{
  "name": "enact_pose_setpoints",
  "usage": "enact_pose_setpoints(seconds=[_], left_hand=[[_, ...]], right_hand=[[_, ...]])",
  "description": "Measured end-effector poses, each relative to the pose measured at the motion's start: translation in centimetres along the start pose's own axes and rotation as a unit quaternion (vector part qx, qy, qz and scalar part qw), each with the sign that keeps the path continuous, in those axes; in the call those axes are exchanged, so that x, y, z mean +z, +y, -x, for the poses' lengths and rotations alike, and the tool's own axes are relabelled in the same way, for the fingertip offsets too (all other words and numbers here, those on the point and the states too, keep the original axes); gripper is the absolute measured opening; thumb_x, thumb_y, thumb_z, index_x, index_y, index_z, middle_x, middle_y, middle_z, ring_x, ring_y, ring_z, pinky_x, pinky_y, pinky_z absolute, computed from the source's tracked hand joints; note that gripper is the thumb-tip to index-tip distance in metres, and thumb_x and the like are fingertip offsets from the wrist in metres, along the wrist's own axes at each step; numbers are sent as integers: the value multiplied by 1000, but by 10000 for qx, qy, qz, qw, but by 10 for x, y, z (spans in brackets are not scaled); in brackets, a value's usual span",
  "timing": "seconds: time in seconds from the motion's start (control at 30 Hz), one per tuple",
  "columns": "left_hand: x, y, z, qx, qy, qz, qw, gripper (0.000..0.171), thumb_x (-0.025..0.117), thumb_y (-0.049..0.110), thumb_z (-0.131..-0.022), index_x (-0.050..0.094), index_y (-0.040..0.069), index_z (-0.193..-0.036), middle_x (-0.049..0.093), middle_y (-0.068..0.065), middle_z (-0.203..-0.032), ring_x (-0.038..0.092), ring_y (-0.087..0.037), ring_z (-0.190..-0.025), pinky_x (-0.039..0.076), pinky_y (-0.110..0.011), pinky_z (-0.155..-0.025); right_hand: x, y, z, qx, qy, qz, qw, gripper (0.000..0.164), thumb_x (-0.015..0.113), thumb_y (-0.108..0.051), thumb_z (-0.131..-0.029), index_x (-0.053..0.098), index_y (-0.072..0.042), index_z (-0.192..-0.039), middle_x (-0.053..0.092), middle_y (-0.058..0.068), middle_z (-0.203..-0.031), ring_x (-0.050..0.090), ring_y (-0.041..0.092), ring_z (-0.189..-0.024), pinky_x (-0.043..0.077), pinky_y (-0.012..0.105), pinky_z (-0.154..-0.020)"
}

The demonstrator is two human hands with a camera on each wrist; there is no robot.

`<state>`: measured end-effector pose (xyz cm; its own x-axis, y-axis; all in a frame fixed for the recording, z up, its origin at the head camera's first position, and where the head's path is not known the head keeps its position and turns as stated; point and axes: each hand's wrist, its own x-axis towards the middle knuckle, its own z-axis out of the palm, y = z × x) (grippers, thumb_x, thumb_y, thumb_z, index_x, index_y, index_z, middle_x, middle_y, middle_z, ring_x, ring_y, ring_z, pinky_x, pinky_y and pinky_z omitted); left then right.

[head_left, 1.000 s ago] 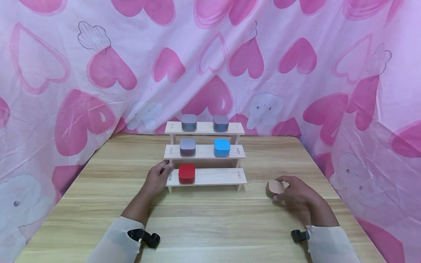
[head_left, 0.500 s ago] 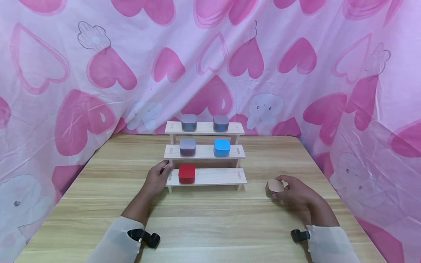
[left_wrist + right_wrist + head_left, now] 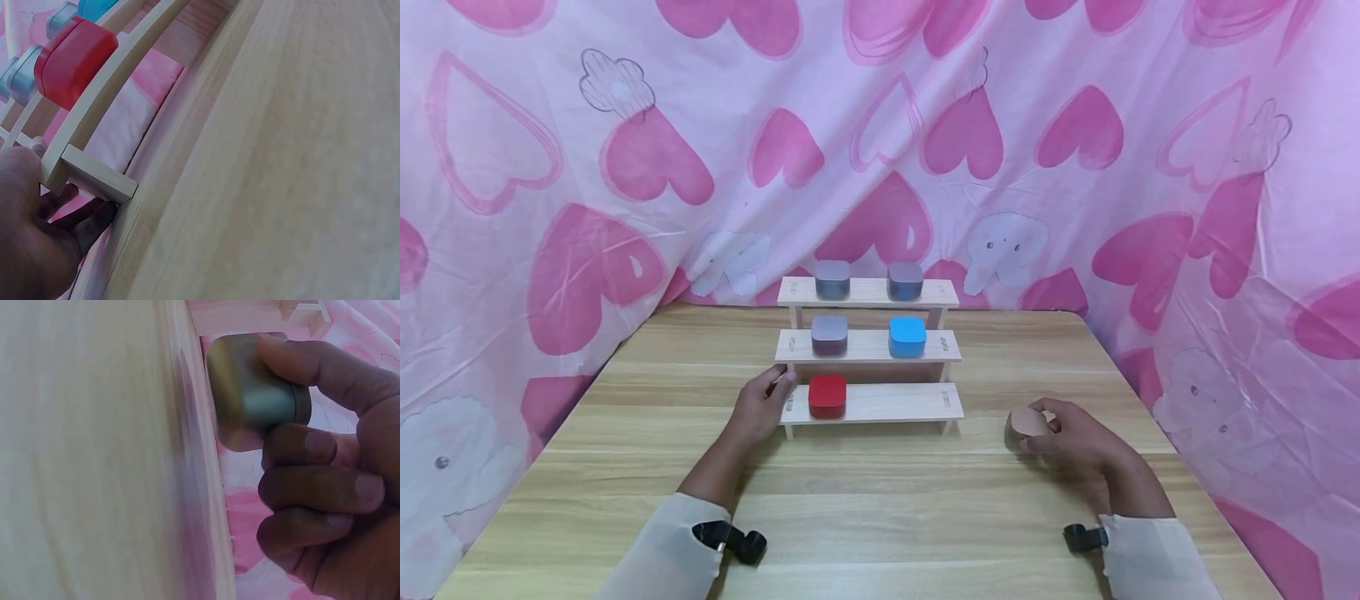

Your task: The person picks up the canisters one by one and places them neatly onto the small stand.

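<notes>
My left hand (image 3: 762, 404) grips the left end of the lowest step of a three-tier wooden display stand (image 3: 898, 402). In the left wrist view the thumb lies at the step's edge and the other fingers curl beneath, beside the leg (image 3: 100, 175). To the right of the stand, my right hand (image 3: 1075, 433) pinches a small tan-gold tin (image 3: 1028, 422) with rounded corners, low over the table. The right wrist view shows its metallic side, thumb and index finger on it, the other fingers curled. A red tin (image 3: 827, 396) sits at the left of the lowest step.
On the middle step stand a grey tin (image 3: 830, 335) and a blue tin (image 3: 907, 337). Two more grey tins (image 3: 832, 280) are on the top step. The wooden table (image 3: 880, 517) ends at a pink heart-patterned curtain (image 3: 880, 125) at the back and sides.
The tan-gold tin has tilted slightly in my right hand's fingers. Both hands otherwise keep their places, and the stand has not moved.
</notes>
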<state>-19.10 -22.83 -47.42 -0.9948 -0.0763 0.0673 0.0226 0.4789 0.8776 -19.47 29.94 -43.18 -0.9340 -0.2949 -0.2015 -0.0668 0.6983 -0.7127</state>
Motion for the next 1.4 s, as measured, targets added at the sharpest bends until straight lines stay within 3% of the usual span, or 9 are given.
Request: enact_pose_setpoints(seconds=[0.47,0.67,0.9,1.17,1.4], left_hand=[[0,-2,0,-44,-78,-18,10000,54,48,38,-118,52,6,-161,56,-25,-162,50,-46,-154,41,-62,-128],[1,-2,1,-57,-79,-16,10000,55,48,39,-118,51,7,-162,55,-24,-163,49,-46,-155,40,-62,-129],[0,-2,1,-45,-62,-20,10000,56,48,41,-118,51,8,-162,55,-24,-163,49,-45,-155,41,-61,-128],[0,-1,0,-30,-30,-65,10000,55,48,40,-118,51,8,-163,54,-23,-164,48,-45,-156,40,-61,-129],[0,1,0,-57,-29,-60,10000,55,49,38,-118,50,7,-163,53,-24,-165,46,-45,-157,39,-60,-130]], right_hand=[[-1,-5,-1,-502,289,-419,9974,59,88,-14,-88,64,-1,-141,64,6,-79,56,13,-74,49,25,-65],[1,-16,1,-639,494,-612,9949,57,89,-11,-87,67,3,-138,67,5,-82,57,11,-80,50,23,-71],[8,-34,3,-780,639,-1048,9894,58,90,-6,-85,67,6,-137,62,-3,-77,54,5,-74,51,21,-65],[17,-52,-2,-1028,584,-1163,9861,62,90,-2,-83,65,10,-139,78,12,-96,63,6,-83,57,22,-71],[23,-65,-6,-1036,383,-1181,9868,61,91,-3,-82,67,6,-138,77,7,-90,62,10,-80,54,23,-70]])
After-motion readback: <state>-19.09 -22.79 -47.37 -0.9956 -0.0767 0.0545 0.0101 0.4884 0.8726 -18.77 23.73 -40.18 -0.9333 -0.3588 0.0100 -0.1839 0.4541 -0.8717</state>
